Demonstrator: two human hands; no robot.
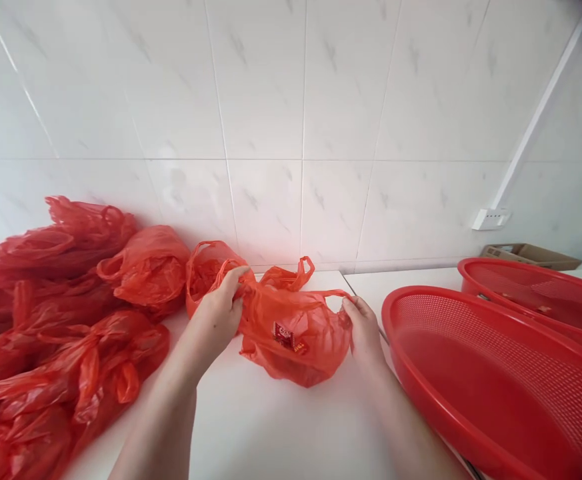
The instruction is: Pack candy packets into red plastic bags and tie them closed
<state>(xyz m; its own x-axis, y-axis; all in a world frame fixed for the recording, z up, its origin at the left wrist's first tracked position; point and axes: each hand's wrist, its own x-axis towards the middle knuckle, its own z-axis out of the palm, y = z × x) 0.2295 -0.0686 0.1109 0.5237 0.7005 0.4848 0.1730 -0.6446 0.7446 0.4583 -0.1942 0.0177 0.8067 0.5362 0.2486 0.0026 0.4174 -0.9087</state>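
Note:
A thin red plastic bag (315, 363) is stretched between my two hands above the white table, its mouth facing me. My left hand (223, 310) is closed on the bag's left handle side. On the right, my right hand (363, 327) pinches the other handle between thumb and fingers. Inside the bag lies a small dark red packet (284, 335) with white print, and some yellow lettering shows beside it. Another red bag (211, 267) stands just behind my left hand, and a loose bag handle (305, 270) sticks up behind the held bag.
Several filled red bags (65, 333) are heaped on the left. A red perforated oval basket (475, 380) stands at the right, with a second red basket (545, 293) behind it. Farther back are a cardboard box (545, 257) and a wall socket (491, 219) on the tiled wall.

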